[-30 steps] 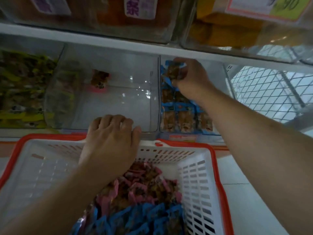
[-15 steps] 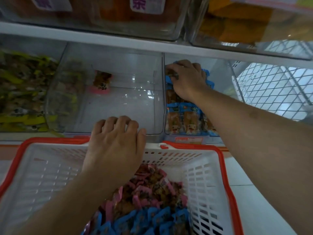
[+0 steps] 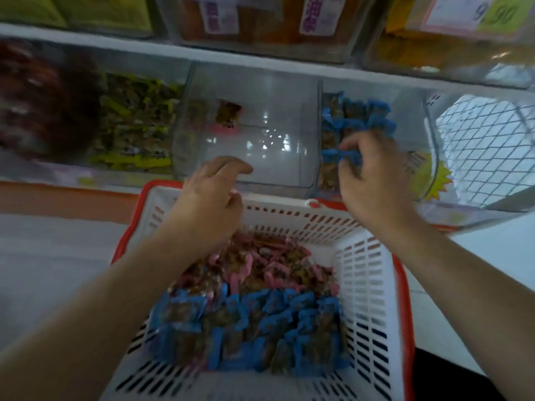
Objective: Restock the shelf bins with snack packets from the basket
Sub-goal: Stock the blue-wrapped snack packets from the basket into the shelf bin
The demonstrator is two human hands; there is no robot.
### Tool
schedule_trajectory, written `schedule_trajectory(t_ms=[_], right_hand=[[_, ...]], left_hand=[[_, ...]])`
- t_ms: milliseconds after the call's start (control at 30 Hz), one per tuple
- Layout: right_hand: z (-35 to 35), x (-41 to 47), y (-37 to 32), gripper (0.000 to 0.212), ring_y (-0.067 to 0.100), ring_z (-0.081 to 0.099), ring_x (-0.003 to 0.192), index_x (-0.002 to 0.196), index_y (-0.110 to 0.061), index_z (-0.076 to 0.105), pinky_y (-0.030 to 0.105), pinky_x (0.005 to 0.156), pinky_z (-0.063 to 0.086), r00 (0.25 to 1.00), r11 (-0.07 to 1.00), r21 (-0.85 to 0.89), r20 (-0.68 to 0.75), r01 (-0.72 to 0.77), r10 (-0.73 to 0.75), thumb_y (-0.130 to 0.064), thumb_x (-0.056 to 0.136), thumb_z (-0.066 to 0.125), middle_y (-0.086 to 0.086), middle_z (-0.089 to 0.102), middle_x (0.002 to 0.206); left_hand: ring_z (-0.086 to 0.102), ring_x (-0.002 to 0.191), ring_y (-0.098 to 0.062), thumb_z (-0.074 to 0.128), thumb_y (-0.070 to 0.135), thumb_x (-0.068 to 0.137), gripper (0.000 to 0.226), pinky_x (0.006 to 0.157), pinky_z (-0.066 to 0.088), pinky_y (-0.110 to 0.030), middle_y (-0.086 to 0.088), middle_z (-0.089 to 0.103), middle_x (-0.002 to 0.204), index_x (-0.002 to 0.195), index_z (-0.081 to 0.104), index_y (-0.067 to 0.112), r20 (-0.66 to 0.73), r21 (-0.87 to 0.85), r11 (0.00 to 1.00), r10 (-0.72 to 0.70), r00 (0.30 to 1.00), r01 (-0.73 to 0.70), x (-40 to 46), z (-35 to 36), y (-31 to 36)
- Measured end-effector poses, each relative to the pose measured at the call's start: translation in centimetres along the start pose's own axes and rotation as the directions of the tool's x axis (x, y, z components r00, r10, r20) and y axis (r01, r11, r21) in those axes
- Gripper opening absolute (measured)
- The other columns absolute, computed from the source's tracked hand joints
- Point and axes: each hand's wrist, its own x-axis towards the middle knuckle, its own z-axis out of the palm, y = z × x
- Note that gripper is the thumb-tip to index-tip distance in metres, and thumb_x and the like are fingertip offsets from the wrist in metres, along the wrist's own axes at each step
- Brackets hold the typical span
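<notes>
While both hands hang loose-fingered and hold nothing, left hand point(image 3: 212, 195) is over the basket point(image 3: 367, 273) rim, right hand point(image 3: 373, 180) before the blue packet bin point(image 3: 417, 134). Pink and blue snack packets point(image 3: 260, 308) fill the basket. Middle clear bin point(image 3: 254, 134) nearly bare, white shelf point(image 3: 202, 53) above, pale floor point(image 3: 52, 256).

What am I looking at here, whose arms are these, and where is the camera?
No machine: a person wears a camera on the head, looking down at their own arms. The left hand hovers, holding nothing, over a white basket of pink packets and blue packets. The right hand reaches into a clear shelf bin of more blue packets; whether its blurred fingers grip one is unclear. The middle bin holds a single pink packet.
</notes>
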Motion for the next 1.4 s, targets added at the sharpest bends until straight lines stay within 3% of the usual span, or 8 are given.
schedule_trajectory(t_ms=[133, 267, 567, 800, 933, 1033, 1167, 1400], right_hand=[[1.1, -7.9, -5.0, 0.017, 0.013, 0.052, 0.101, 0.103, -0.021, 0.057, 0.032, 0.083, 0.048, 0.954, 0.994, 0.105, 0.298, -0.006, -0.026, -0.007, 0.096, 0.064, -0.004, 0.055, 0.105], [5.4, -12.4, -9.6, 0.014, 0.012, 0.053, 0.1, 0.11, -0.027, 0.059, 0.032, 0.084, 0.046, 0.745, 0.996, 0.073, 0.662, 0.042, -0.08, -0.016, 0.101, 0.057, -0.006, 0.058, 0.111], [17.7, -17.1, -15.9, 0.054, 0.034, 0.047, 0.131, 0.145, -0.021, 0.054, 0.047, 0.108, 0.044, 0.508, 0.958, -0.099, 0.859, 0.27, -0.055, -0.032, 0.094, 0.07, 0.01, 0.052, 0.143], [15.2, -14.8, -15.2, 0.02, 0.014, 0.059, 0.095, 0.094, -0.031, 0.06, 0.029, 0.075, 0.051, 0.636, 0.994, -0.011, 0.768, -0.109, 0.078, -0.022, 0.092, 0.078, -0.01, 0.062, 0.105], [10.3, -11.6, -13.5, 0.017, -0.002, 0.061, 0.101, 0.093, -0.033, 0.069, 0.019, 0.092, 0.047, 0.636, 0.916, 0.149, 0.76, -0.372, 0.135, -0.023, 0.091, 0.084, -0.02, 0.069, 0.105], [5.5, -9.4, -12.0, 0.025, -0.01, 0.062, 0.108, 0.098, -0.04, 0.075, 0.022, 0.098, 0.051, 0.662, 0.896, 0.239, 0.746, -0.375, 0.077, -0.016, 0.092, 0.08, -0.03, 0.07, 0.109], [1.9, -7.9, -9.9, 0.039, 0.003, 0.069, 0.112, 0.106, -0.041, 0.074, 0.038, 0.096, 0.058, 0.741, 0.835, 0.354, 0.665, -0.422, 0.093, -0.005, 0.093, 0.076, -0.019, 0.074, 0.115], [0.3, -5.7, -8.6, 0.024, 0.002, 0.074, 0.089, 0.097, -0.03, 0.073, 0.026, 0.079, 0.06, 0.845, 0.723, 0.482, 0.46, -0.496, 0.273, -0.014, 0.086, 0.087, -0.015, 0.077, 0.094]], left_hand=[[0.038, 0.141, -0.031, 0.063, 0.002, 0.087, 0.061, 0.116, 0.037, -0.053, -0.002, 0.039, 0.154, 0.143, 0.052, 0.022, -0.042, 0.106, 0.973, -0.202, 0.979, 0.205, -6.2, -3.7, -3.3], [0.014, 0.154, -0.04, 0.057, 0.004, 0.091, 0.071, 0.12, 0.031, -0.057, 0.004, 0.005, 0.165, 0.153, 0.037, 0.031, 0.104, 0.122, 0.862, -0.503, 0.858, 0.491, -10.0, -5.1, -5.5], [0.049, 0.124, -0.036, 0.052, 0.017, 0.095, 0.053, 0.102, 0.052, -0.052, 0.003, 0.016, 0.157, 0.146, 0.04, 0.017, 0.355, 0.066, 0.791, -0.589, 0.726, 0.609, -10.3, -5.7, -6.8], [0.036, 0.141, -0.033, 0.062, 0.016, 0.095, 0.052, 0.109, 0.043, -0.044, -0.007, 0.025, 0.155, 0.145, 0.047, 0.017, 0.136, 0.062, 0.829, -0.559, 0.818, 0.556, -9.1, -6.4, -5.4], [0.052, 0.117, -0.017, 0.059, 0.015, 0.098, 0.034, 0.083, 0.041, -0.013, 0.0, 0.049, 0.136, 0.13, 0.061, 0.024, -0.095, -0.078, 0.922, -0.386, 0.918, 0.38, -7.7, -6.5, -5.0], [0.057, 0.097, -0.002, 0.065, 0.026, 0.097, 0.024, 0.068, 0.038, -0.003, 0.014, 0.059, 0.117, 0.121, 0.066, 0.033, 0.02, -0.069, 0.978, -0.198, 0.98, 0.199, -6.8, -6.0, -3.7], [0.064, 0.093, 0.009, 0.075, 0.031, 0.092, 0.044, 0.087, 0.056, -0.019, 0.025, 0.07, 0.099, 0.131, 0.06, 0.046, 0.366, -0.153, 0.979, -0.068, 0.928, 0.132, -6.3, -4.4, -0.6], [0.071, 0.094, -0.002, 0.088, 0.018, 0.079, 0.081, 0.084, 0.061, -0.031, 0.024, 0.066, 0.105, 0.133, 0.044, 0.06, 0.302, -0.444, 0.868, -0.086, 0.949, 0.221, -6.3, -2.1, 2.3]])
